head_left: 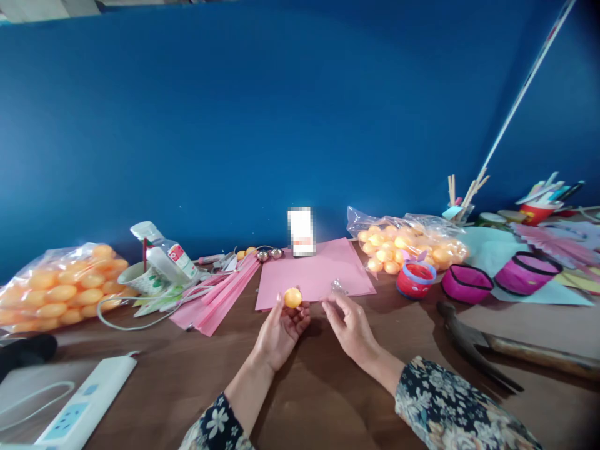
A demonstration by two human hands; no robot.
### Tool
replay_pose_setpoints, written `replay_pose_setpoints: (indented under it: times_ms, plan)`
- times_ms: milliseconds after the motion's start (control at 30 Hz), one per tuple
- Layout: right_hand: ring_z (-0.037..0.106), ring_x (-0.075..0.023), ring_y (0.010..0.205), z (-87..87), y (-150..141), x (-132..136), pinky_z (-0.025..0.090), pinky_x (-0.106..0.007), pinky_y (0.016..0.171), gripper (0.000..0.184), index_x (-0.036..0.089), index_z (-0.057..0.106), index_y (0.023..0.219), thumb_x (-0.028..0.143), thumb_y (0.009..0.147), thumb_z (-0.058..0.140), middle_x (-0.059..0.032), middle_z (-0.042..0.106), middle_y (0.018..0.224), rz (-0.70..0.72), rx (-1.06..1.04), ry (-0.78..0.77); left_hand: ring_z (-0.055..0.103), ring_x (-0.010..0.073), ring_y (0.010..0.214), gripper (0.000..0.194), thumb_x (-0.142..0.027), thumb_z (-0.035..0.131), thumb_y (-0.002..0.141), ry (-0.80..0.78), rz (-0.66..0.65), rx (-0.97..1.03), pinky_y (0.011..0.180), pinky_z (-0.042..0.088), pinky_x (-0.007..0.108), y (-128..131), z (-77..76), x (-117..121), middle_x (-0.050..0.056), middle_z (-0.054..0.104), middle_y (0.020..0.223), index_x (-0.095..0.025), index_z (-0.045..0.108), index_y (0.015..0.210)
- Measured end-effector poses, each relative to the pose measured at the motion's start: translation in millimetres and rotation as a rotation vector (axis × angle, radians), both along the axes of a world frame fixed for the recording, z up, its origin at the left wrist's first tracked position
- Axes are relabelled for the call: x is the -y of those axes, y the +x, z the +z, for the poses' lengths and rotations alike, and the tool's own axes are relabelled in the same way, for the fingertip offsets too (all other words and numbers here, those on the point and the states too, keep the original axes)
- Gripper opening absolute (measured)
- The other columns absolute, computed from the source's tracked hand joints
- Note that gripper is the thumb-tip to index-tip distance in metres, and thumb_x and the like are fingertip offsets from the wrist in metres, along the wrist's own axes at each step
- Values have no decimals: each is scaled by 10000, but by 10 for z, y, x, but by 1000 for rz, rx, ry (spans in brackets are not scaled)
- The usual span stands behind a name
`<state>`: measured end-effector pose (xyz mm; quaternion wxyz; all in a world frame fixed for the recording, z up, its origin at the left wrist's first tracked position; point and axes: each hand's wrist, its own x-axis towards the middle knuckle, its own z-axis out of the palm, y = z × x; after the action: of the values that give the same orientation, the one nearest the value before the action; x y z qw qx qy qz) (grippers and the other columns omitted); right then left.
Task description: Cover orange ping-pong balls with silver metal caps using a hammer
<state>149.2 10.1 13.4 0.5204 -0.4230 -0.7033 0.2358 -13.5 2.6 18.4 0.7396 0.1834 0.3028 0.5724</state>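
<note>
An orange ping-pong ball [293,298] rests in my left hand [280,337], held by the thumb and curled fingers above the brown table. To its right, my right hand [350,331] is closed in a pinch, its fingertips pointing at the ball but apart from it. Whatever the pinch holds is too small to make out. Behind both hands lies a pink paper sheet [319,270]. A small clear, crumpled-looking item [338,286] sits on the sheet just beyond my right fingers.
Bags of orange balls stand at left [60,294] and right [398,244]. A hammer [478,340], a red cup [415,281] and magenta fabric rings [467,284] are on the right. Pink strips [220,294], a bottle [178,256] and a power strip [89,400] lie left.
</note>
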Motion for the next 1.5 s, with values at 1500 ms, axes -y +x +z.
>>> replay_pose_setpoints:
  times_ms: [1500]
  plan:
    - [581, -145, 694, 1, -33, -24, 470, -245, 672, 176, 174, 607, 785, 342, 800, 557, -7, 642, 750, 119, -169, -336, 621, 201, 947, 454, -195, 723, 646, 256, 91, -472, 864, 465, 320, 127, -122, 24, 85, 671, 1050, -176, 598, 1081]
